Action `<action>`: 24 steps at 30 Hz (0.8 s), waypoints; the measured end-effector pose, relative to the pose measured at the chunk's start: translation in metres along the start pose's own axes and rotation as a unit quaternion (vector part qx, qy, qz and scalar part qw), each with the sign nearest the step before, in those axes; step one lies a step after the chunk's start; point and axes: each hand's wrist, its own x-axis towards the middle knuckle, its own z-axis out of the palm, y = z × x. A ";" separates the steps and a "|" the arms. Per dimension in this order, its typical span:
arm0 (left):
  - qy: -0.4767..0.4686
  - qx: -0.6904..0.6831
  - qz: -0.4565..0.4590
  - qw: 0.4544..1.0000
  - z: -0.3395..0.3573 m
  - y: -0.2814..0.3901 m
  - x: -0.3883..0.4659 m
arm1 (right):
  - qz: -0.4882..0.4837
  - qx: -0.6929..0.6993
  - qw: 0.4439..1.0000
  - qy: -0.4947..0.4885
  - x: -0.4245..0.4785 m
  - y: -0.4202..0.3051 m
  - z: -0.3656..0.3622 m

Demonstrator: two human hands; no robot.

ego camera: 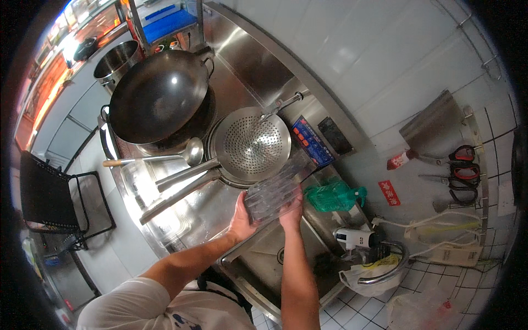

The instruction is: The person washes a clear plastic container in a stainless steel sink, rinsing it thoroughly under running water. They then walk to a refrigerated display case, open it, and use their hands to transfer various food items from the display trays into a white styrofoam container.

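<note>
A clear ribbed plastic container (pixel 274 194) is held between my two hands, over the counter next to the sink (pixel 268 255). My left hand (pixel 243 220) grips its near left side, and my right hand (pixel 292 210) supports its right side. Just beyond it lies a perforated steel strainer (pixel 253 144) with a long tubular handle, resting over a round pot or opening that it mostly hides. A steel faucet (pixel 284 103) points over the strainer's far rim. Right of my right hand is a green plastic bottle (pixel 334 196) lying on its side.
A large wok (pixel 159 97) and a ladle (pixel 193 152) occupy the left of the steel counter. Behind the wok stands a steel pot (pixel 117 62). Scissors (pixel 464 171) and a cleaver (pixel 433 119) hang on the right wall. A curved sink tap (pixel 392 264) overhangs the sink's right edge. A black chair (pixel 51 194) stands left.
</note>
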 end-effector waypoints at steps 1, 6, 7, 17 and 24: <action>0.008 0.004 -0.014 1.000 0.009 0.005 0.000 | 0.001 0.118 0.992 0.034 0.009 0.007 -0.012; 0.042 0.035 -0.045 0.998 0.016 0.004 -0.002 | 0.005 0.092 0.992 0.088 -0.012 0.035 -0.030; 0.042 0.042 -0.055 0.997 0.015 0.007 -0.002 | -0.003 0.137 0.989 0.057 -0.022 0.029 -0.026; 0.065 0.050 -0.107 0.991 0.014 0.026 0.010 | -0.056 -0.143 0.988 0.011 -0.032 -0.007 0.029; 0.077 -0.010 -0.070 0.995 0.021 0.044 0.024 | -0.127 -0.241 0.959 -0.074 0.039 -0.013 -0.009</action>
